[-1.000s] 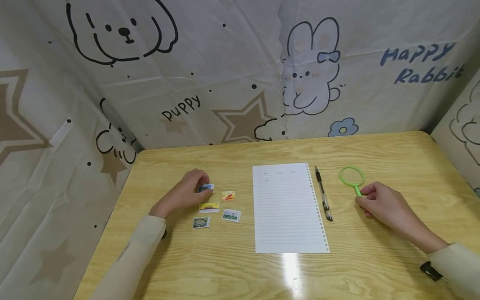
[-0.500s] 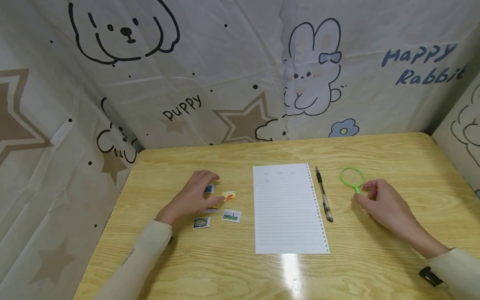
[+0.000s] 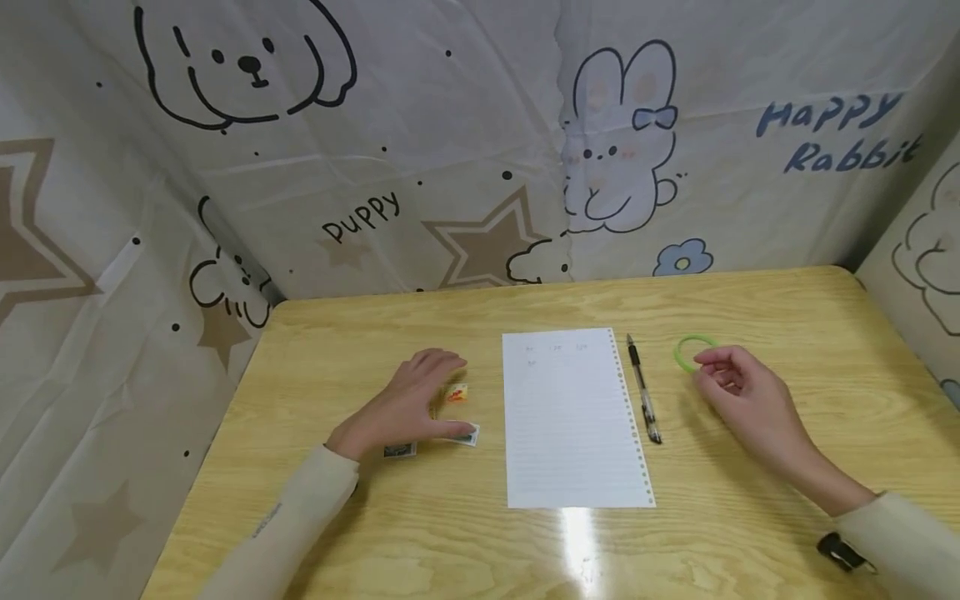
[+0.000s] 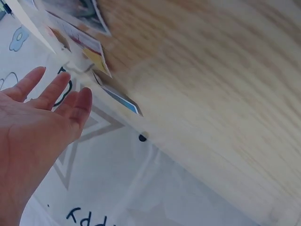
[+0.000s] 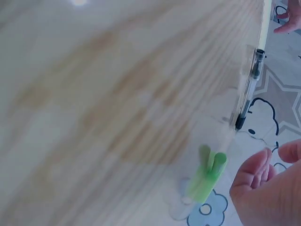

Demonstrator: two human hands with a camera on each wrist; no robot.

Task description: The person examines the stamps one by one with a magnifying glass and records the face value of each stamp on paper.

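Observation:
My left hand (image 3: 405, 404) hovers over a group of stamps, its thumb and fingers spread with nothing between them. A red-and-yellow stamp (image 3: 457, 392) shows in the gap of that hand, a green landscape stamp (image 3: 468, 436) by the thumb, and a dark stamp (image 3: 400, 450) below the wrist. Others are hidden beneath the hand in the head view; a blue-edged stamp (image 4: 121, 100) shows in the left wrist view. My right hand (image 3: 757, 417), fingers loosely bent, is above a green magnifying glass (image 3: 677, 355). In the right wrist view its handle (image 5: 209, 176) lies apart from the fingers.
A lined sheet of paper (image 3: 577, 425) with faint writing at its top lies mid-table. A black-and-clear pen (image 3: 643, 387) lies along its right side. Printed cloth (image 3: 450, 125) hangs behind the wooden table (image 3: 420, 533).
My left hand has left the blue stamp and moved rightward and nearer, its fingers spreading. My right hand has let go of the magnifying glass handle and lifted above it.

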